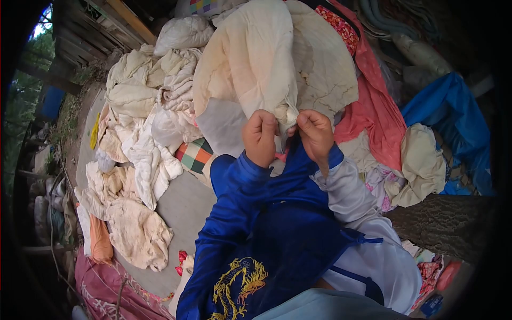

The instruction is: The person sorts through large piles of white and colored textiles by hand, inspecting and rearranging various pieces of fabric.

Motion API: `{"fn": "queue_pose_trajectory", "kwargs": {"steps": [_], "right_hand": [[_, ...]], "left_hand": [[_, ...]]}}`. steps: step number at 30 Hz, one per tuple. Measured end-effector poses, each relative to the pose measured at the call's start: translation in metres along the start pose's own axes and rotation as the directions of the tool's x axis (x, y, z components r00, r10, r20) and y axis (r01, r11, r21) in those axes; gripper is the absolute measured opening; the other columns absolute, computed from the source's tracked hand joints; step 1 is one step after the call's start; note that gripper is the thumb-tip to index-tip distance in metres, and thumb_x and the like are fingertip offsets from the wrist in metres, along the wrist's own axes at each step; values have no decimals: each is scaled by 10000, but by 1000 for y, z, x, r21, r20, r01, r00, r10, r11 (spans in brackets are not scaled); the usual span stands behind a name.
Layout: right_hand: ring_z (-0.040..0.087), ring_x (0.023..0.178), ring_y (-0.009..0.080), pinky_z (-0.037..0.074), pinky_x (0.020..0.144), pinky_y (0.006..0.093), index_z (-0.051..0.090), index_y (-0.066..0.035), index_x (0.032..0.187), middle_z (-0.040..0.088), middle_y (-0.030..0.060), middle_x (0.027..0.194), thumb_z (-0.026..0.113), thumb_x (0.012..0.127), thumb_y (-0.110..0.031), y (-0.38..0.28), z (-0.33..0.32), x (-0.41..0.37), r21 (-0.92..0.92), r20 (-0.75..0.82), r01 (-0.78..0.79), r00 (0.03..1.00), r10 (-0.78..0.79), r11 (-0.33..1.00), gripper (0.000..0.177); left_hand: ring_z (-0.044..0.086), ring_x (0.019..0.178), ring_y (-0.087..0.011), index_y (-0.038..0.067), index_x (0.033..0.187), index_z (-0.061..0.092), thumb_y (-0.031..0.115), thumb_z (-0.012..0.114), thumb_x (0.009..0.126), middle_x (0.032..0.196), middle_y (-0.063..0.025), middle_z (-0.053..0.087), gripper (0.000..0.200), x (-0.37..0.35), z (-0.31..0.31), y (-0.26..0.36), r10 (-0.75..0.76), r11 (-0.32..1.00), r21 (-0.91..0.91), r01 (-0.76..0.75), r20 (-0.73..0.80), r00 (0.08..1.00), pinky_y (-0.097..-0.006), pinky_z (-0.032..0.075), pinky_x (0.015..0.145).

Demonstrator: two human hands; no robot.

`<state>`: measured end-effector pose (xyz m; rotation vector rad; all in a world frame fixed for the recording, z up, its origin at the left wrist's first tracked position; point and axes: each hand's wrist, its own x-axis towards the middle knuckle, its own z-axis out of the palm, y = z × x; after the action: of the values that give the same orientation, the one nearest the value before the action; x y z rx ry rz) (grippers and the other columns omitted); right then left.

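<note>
A large cream-coloured piece of cotton wadding (pixel 250 58) spreads out in front of me, yellowed in places and cracked on its right side. My left hand (pixel 260 137) is closed on its near edge, the fingers curled in. Close beside it, my right hand (pixel 316 137) pinches the same edge between thumb and fingers. Between the two hands the wadding bunches into a small twisted knot. A pale grey-white cloth (pixel 221 125) lies under the wadding, left of my left hand.
Heaps of off-white wadding (pixel 133 98) and clothes cover the ground at left. A coral-red cloth (pixel 378 112) and a blue tarp (pixel 453 117) lie to the right, near a tree trunk (pixel 445 224). A checked cloth (pixel 194 157) sits by my left sleeve. Wooden boards stand at upper left.
</note>
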<state>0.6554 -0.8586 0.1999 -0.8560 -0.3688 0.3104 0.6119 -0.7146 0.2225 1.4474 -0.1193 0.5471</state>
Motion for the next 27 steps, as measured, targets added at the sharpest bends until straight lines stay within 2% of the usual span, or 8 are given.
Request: {"fn": "queue_pose_trajectory", "kwargs": {"steps": [2,4,8,13,16,19,25,27], "right_hand": [[638,744,120,516,705,264,653,23,961,689,58,838,613,984,-176,-2,3,0,-26,-11,-12,1000,12,1000,204],[645,737,128,521,709,265,653,31,985,701,71,854,609,987,-178,-3,4,0,-70,-2,-16,1000,16,997,213],[637,708,120,512,670,268,672,20,945,693,59,817,619,978,-169,-6,1,1,-348,-2,63,998,-68,935,199],[629,659,168,482,612,295,678,-5,852,659,86,737,660,933,-146,-23,9,0,-728,104,274,950,-293,629,163],[614,633,240,463,585,332,648,-6,821,626,112,707,668,920,-151,-24,12,0,-800,142,343,906,-400,492,176],[594,624,279,449,574,362,611,-9,801,602,117,689,654,931,-169,-23,8,2,-868,88,285,894,-439,408,210],[582,628,285,445,587,360,594,-8,825,590,116,701,633,949,-190,-22,6,3,-889,71,262,889,-453,375,224],[585,637,260,448,596,351,598,-7,832,592,108,711,627,957,-198,-19,6,4,-860,58,262,903,-426,438,230]], "left_hand": [[593,670,-141,-2,899,594,167,610,980,847,-68,637,188,-3,3,2,89,995,39,-90,17,996,-262,476,592],[612,726,-153,-4,912,615,73,654,920,881,-84,646,87,-1,3,10,217,950,218,-224,59,974,-266,492,608],[639,736,-175,-9,912,656,-5,702,838,861,-107,652,87,2,4,12,335,831,436,-346,104,937,-273,512,623],[632,664,-171,-8,878,672,-9,711,809,790,-96,638,79,2,0,6,269,793,499,-349,228,936,-271,498,601],[654,647,-199,12,869,673,10,706,802,765,-91,635,75,2,1,9,202,821,491,-293,230,952,-292,509,582],[620,623,-211,11,855,665,1,680,808,743,-102,611,50,5,1,9,183,838,464,-288,259,948,-298,477,566],[594,643,-290,23,926,636,95,650,862,751,-126,586,97,19,-7,14,32,775,550,-311,458,889,-355,459,574],[594,654,-310,33,952,627,133,649,874,760,-126,587,129,23,-10,15,-17,758,568,-319,507,862,-378,459,579]]}}
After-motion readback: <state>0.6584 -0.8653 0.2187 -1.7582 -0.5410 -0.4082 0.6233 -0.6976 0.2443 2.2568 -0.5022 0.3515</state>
